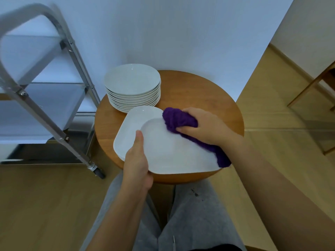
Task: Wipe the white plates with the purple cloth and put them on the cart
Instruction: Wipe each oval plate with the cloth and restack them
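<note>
My left hand [136, 160] grips the near left rim of a white plate [163, 147], thumb on top, holding it over the round wooden table [208, 91]. My right hand [204, 126] is closed on the purple cloth [178, 120] and presses it against the plate's right side; a tail of cloth hangs down along the plate's right edge. A stack of several white plates [133, 86] stands at the table's back left, just behind the held plate. The cart [45, 105] with metal frame and white shelves stands to the left.
A white wall runs behind the table and cart. The cart's castor [97, 171] rests on the wooden floor close to the table's left edge. My grey-trousered legs [190, 214] are under the table's near edge. A wooden frame [315, 84] stands at the far right.
</note>
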Motion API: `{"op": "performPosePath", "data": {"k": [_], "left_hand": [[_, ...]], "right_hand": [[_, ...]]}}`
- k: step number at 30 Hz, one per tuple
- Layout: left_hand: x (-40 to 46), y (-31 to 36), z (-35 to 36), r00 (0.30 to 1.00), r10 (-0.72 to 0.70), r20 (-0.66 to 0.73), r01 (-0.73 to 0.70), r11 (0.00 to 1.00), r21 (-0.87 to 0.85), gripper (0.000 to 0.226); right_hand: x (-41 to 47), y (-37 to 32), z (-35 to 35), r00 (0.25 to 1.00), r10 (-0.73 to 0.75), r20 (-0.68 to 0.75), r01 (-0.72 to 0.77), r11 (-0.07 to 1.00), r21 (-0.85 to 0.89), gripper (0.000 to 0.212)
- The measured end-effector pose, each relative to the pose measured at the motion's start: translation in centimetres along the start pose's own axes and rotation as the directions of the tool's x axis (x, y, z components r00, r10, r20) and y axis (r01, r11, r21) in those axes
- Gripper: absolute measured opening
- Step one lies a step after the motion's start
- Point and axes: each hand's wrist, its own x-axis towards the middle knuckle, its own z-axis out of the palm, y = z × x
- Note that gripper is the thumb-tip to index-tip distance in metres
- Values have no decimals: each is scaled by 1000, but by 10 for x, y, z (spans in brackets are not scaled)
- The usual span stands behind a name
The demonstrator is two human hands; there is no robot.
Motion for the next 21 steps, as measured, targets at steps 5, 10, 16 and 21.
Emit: {"op": "performPosePath", "data": {"k": [5, 10, 16, 21], "left_hand": [[1, 8, 0, 997, 69, -30, -70, 995, -70, 22], [1, 3, 2, 994, 85, -74, -94, 988, -126, 29], [-7, -14, 14, 986, 142, -88, -157, 966, -206, 16], [-13, -26, 25, 994, 99, -46, -107, 975, -197, 17]], "right_hand": [[-16, 2, -8, 947, 321, -9, -266, 800, 538, 38], [-36, -3, 27, 786, 617, 43, -331, 361, 872, 48], [-47, -21, 54, 621, 783, 35, -51, -5, 999, 55], [-42, -40, 60, 558, 830, 11, 28, -33, 999, 72]]}}
